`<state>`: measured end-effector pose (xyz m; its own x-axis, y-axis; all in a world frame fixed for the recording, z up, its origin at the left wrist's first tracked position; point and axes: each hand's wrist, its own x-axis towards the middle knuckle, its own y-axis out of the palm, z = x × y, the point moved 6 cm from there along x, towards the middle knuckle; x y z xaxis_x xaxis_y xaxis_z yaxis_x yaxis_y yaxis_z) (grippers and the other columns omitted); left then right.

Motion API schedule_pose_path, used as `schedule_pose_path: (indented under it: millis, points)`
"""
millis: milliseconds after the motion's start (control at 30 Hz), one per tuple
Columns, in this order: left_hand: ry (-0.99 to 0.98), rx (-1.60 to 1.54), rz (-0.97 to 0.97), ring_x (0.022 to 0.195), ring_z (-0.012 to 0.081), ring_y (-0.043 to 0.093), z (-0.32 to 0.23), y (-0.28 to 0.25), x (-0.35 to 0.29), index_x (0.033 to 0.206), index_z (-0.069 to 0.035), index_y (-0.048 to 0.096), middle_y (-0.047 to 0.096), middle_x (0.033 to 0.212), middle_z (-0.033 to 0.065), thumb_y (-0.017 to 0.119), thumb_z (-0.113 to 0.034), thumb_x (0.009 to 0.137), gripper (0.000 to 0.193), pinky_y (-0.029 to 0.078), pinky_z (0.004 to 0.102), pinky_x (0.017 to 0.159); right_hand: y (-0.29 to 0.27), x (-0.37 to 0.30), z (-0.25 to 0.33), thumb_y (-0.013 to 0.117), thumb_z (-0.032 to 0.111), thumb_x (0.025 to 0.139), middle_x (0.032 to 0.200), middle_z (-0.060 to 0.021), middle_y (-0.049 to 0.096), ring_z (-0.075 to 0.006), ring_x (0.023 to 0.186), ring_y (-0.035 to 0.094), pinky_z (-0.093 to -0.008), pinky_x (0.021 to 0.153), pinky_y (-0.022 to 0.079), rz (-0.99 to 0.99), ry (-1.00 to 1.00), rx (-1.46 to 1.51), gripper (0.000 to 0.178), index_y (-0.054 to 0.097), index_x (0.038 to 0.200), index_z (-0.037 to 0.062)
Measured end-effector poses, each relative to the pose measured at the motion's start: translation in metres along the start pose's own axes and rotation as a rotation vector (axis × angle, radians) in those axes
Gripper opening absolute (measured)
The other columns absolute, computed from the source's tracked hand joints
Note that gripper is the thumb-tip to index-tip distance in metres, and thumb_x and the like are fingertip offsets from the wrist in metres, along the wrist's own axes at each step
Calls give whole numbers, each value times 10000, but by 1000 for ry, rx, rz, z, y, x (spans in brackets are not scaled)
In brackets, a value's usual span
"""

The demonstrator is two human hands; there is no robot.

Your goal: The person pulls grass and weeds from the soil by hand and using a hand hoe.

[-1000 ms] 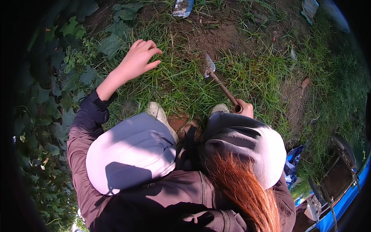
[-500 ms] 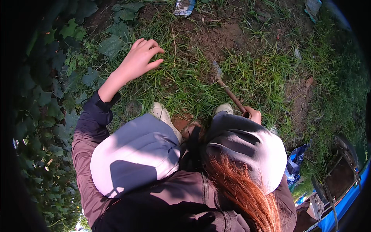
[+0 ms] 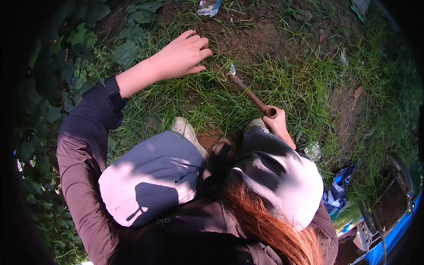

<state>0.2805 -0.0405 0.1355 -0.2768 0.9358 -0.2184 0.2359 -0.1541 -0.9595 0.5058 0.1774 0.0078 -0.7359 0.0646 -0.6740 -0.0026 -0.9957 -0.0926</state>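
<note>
My right hand [image 3: 278,123] is wrapped round the rusty, hollow tube handle of a hand trowel [image 3: 250,94]. The handle slants forward and left, its open end beside my fist. Its small metal blade [image 3: 232,70] catches the light among the grass; the tip is partly hidden by blades and soil. My left hand [image 3: 187,55] hovers over the grass [image 3: 176,95] left of the trowel blade. Its fingers are bent and spread, the thumb apart, and nothing shows in them.
Broad-leaved vines [image 3: 48,110] line the left side. Bare soil [image 3: 256,39] lies ahead, with a scrap of packaging [image 3: 209,7] at its far edge. My pale shoes [image 3: 184,128] are close below the grass. At the lower right are a blue plastic bag [image 3: 339,187] and a metal-framed cart [image 3: 388,207].
My left hand has moved right, closer to the trowel. My right hand has shifted forward and left, and the trowel blade has moved left, turning so that it shines.
</note>
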Motion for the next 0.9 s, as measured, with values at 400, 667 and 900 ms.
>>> schedule_pose_path:
  millis: [400,667,900]
  points:
    - [-127,-27,53,1015,227,476,4,115,69,1184,-161,602,480,1018,61,704,-421,748,518,359,390,921,-7,-39,36,626,178,674,657,-184,598,-365,598,592,-412,587,484,-156,-182,-576,223,652,858,55]
    - [91,97,85,983,212,479,-2,133,89,760,-101,662,505,952,38,685,-219,708,131,366,358,907,-18,-50,22,630,183,663,648,-195,587,-367,590,586,-407,575,481,-198,-161,-534,258,661,884,54]
    - [8,-152,-177,894,216,467,40,90,52,674,-71,611,427,847,41,742,-148,658,154,347,381,906,-50,-73,4,656,140,615,637,-179,581,-343,573,588,-371,560,477,-226,-163,-520,306,653,901,31]
